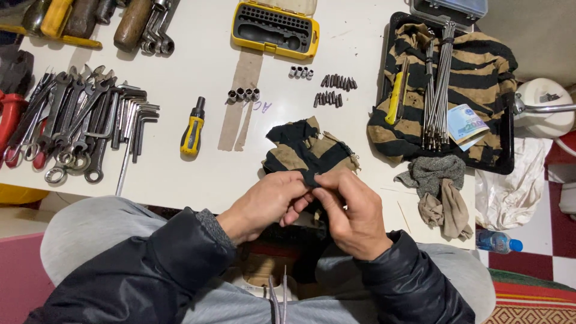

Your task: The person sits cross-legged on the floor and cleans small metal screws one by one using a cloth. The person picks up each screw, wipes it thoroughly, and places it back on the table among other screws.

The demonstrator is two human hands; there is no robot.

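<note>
Both hands share one grip: the left hand point(267, 201) and the right hand point(354, 213) meet at the near edge of the worktop point(198, 180), fingertips pinched shut on the dark edge of a black-and-tan striped rag point(306, 150). The rest of the rag lies bunched on the worktop just beyond them, and whether anything small is wrapped in the pinched fold is hidden. The pinch sits close to the body, probably so that the fine work stays right under the eyes. Across the worktop, things seem sorted by kind. At the far left lies a fanned pile of spanners and hex keys point(84, 126), handles toward the person. Next comes a small yellow-and-black screwdriver handle point(192, 129), lying alone. Beyond it is an open yellow bit case point(275, 28), with small sockets point(243, 94) and dark driver bits point(333, 90) set out in short rows in front of it, as if emptied for sorting or wiping. To the right, a black tray point(507, 150) lined with a similar striped cloth holds a bundle of thin metal rods point(438, 84) and a yellow utility knife point(396, 96). A grey rag point(438, 174) lies just beside the tray.
</note>
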